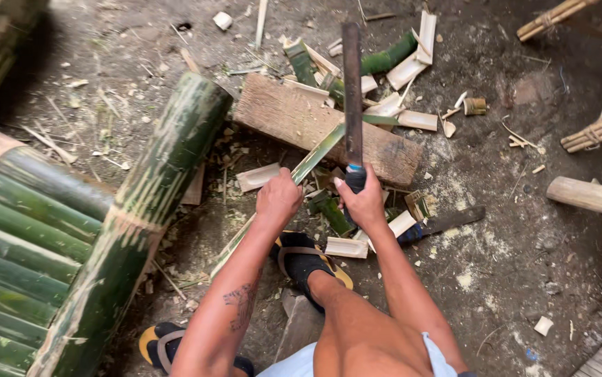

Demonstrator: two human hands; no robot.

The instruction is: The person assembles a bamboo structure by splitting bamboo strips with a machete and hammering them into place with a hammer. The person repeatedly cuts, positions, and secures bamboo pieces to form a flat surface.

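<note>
My left hand (278,197) grips a long thin green bamboo strip (317,150) that slants from lower left up to the right, its upper end resting on a weathered wooden block (294,119). My right hand (366,202) is closed on the blue-wrapped handle of a long dark machete (352,91), whose blade points away from me and crosses the strip above the block. My sandalled foot (306,262) sits just below both hands.
A thick green bamboo pole (140,209) lies at the left beside a stack of bamboo poles (15,230). Cut bamboo pieces and chips (385,63) litter the dirt ground. A second knife (441,225) lies at right, near a pale log (591,197) and bundled sticks (598,131).
</note>
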